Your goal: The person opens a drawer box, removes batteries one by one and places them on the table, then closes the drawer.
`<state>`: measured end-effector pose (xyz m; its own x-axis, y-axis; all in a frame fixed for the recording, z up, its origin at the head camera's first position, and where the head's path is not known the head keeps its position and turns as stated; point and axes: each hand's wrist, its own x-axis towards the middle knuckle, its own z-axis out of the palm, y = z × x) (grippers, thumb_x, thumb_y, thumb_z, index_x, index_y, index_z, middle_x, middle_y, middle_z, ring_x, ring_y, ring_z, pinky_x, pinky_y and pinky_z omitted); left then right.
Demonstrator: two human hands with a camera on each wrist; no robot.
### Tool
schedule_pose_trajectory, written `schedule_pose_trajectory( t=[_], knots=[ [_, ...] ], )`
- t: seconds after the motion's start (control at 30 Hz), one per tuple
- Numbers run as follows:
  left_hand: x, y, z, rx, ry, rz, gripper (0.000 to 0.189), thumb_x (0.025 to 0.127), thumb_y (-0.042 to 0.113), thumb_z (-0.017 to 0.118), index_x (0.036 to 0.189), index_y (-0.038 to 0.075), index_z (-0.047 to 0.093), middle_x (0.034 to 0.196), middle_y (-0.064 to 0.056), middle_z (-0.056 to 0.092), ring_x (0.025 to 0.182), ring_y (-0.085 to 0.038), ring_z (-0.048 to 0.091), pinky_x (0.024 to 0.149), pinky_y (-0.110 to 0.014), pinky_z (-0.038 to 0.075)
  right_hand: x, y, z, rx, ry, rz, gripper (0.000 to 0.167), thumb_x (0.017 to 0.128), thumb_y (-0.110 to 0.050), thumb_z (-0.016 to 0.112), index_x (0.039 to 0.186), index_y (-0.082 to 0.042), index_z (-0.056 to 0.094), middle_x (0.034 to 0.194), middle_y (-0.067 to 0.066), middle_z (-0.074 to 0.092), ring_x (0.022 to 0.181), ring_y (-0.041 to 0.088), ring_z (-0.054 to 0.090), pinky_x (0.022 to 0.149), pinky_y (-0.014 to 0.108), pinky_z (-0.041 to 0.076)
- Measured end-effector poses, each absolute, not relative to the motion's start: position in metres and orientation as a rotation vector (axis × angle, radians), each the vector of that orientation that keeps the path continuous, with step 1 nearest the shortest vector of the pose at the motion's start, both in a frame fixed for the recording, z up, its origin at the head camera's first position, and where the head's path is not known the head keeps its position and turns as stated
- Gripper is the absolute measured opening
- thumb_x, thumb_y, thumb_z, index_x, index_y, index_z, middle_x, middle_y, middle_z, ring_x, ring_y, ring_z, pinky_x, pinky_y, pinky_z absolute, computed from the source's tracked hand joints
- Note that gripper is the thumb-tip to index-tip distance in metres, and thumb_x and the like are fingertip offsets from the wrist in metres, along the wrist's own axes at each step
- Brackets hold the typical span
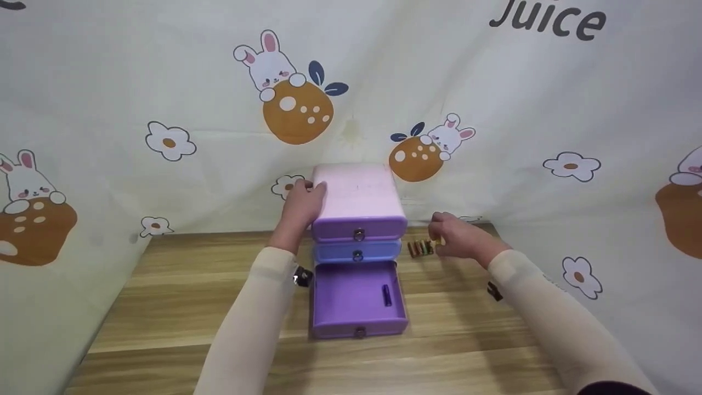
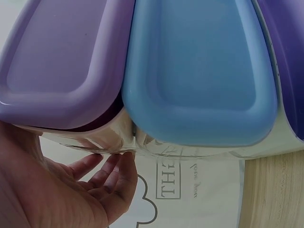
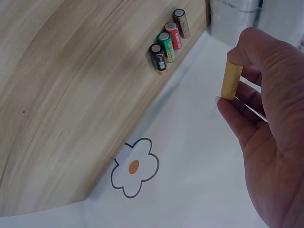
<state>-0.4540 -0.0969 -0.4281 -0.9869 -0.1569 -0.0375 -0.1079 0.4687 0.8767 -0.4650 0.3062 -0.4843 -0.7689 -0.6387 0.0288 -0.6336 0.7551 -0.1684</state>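
In the right wrist view, my right hand (image 3: 280, 104) pinches a yellow battery (image 3: 231, 81) between thumb and fingers. Several other batteries (image 1: 420, 248) lie in a short row on the table beside it; black (image 3: 158, 59), green and red ones show among them. My left hand (image 1: 301, 207) rests against the left side of a small drawer cabinet (image 1: 359, 189) with a pink top, its fingers touching the side wall. The cabinet's bottom purple drawer (image 1: 351, 299) is pulled out, and one dark purple battery (image 1: 386, 295) lies inside it on the right.
Above the pulled-out drawer, the blue drawer (image 1: 334, 252) and upper purple drawer (image 1: 334, 230) are closed. The wood-grain table (image 1: 192, 307) ends at a white cloth (image 1: 208, 181) printed with rabbits and flowers, close behind the cabinet.
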Motion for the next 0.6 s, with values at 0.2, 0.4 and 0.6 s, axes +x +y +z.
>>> schedule_pose_trajectory(
  t=[0.2,0.4,0.6],
  knots=[
    [-0.454,-0.097,-0.426,0.245,-2.646,-1.578,0.074,0.111,0.055,0.05,0.16,-0.001,0.044,0.159,-0.025,0.052,0.15,-0.042,0.048,0.123,-0.055,0.04,-0.468,0.305,-0.485,-1.037,2.911,-0.273,0.023,0.084,-0.003,0.086,0.103,-0.006,0.073,0.107,0.003,0.06,0.099,0.024,0.059,0.085,0.044,0.056],
    [-0.455,-0.097,-0.428,0.219,-2.64,-1.549,0.072,0.111,0.054,0.05,0.157,-0.001,0.047,0.156,-0.024,0.055,0.148,-0.042,0.05,0.122,-0.053,0.041,-0.473,0.306,-0.49,-1.09,2.912,-0.263,0.021,0.084,-0.004,0.085,0.101,-0.005,0.072,0.104,0.003,0.058,0.094,0.023,0.057,0.082,0.044,0.054],
    [-0.456,-0.097,-0.429,0.212,-2.631,-1.526,0.069,0.111,0.052,0.051,0.154,-0.002,0.05,0.15,-0.023,0.06,0.144,-0.041,0.054,0.12,-0.052,0.042,-0.478,0.307,-0.501,-1.097,2.912,-0.281,0.019,0.084,-0.004,0.085,0.1,-0.002,0.073,0.103,0.004,0.058,0.094,0.024,0.056,0.082,0.045,0.053]
  ],
)
